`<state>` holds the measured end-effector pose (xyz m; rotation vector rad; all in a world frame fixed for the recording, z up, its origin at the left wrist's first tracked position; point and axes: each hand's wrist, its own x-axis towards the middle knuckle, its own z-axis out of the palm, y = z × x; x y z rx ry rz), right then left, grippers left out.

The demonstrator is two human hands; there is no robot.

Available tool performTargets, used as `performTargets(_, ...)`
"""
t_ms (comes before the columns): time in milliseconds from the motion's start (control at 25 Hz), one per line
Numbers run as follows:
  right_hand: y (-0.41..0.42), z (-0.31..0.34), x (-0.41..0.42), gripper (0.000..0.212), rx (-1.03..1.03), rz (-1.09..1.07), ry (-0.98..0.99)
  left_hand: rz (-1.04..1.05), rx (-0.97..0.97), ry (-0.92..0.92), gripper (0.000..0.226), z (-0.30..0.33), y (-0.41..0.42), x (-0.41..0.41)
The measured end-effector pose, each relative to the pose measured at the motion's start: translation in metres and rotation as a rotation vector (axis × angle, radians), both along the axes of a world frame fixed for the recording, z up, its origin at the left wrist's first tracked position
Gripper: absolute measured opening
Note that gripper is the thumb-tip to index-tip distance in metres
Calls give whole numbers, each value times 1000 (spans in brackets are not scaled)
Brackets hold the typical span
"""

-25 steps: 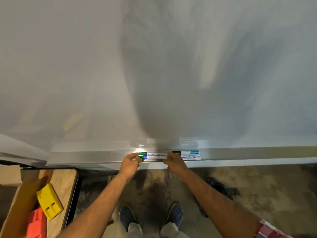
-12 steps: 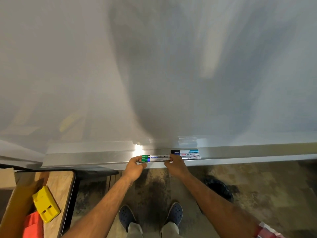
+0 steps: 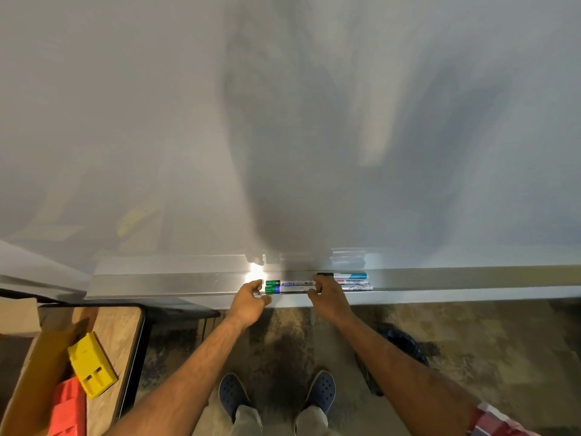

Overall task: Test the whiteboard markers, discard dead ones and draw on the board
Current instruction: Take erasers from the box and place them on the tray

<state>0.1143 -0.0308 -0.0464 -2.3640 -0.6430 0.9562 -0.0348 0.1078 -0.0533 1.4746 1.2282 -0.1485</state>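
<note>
A blank whiteboard (image 3: 283, 121) fills the upper view, with a metal marker tray (image 3: 176, 283) along its bottom edge. Two markers lie side by side between my hands on the tray: a green-capped one (image 3: 289, 282) and a blue-banded one (image 3: 287, 289). My left hand (image 3: 251, 297) pinches their left ends and my right hand (image 3: 327, 292) holds their right ends. Several more markers (image 3: 352, 281), one with a light blue cap, lie just right of my right hand.
A wooden table (image 3: 119, 328) stands at the lower left with a cardboard box holding a yellow block (image 3: 91, 363) and an orange-red block (image 3: 67, 407). A dark bin (image 3: 402, 344) sits on the floor under the tray to the right. My feet are below.
The view has shifted slightly. My hands stay at the two markers' ends, and the pair now lies neatly lined up between them on the tray's front edge.
</note>
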Motion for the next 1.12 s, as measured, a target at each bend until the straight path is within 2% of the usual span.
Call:
performTargets(280,29,15,-21,30,104,133,34,74,104,-106,41,20,7,-45)
performTargets(400,59,22,-51,25,125,248,50,143,217,-110,32,30,16,-84)
performTargets(520,93,27,-87,24,133,346,75,213,344,-62,22,35,35,-128)
performTargets(680,135,27,-138,12,145,461,99,301,465,-12,15,37,60,-189)
performTargets(880,177,24,-198,19,131,604,96,399,526,67,16,37,74,-258)
performTargets(1120,219,8,-273,12,113,731,82,468,528,201,20,17,68,-342)
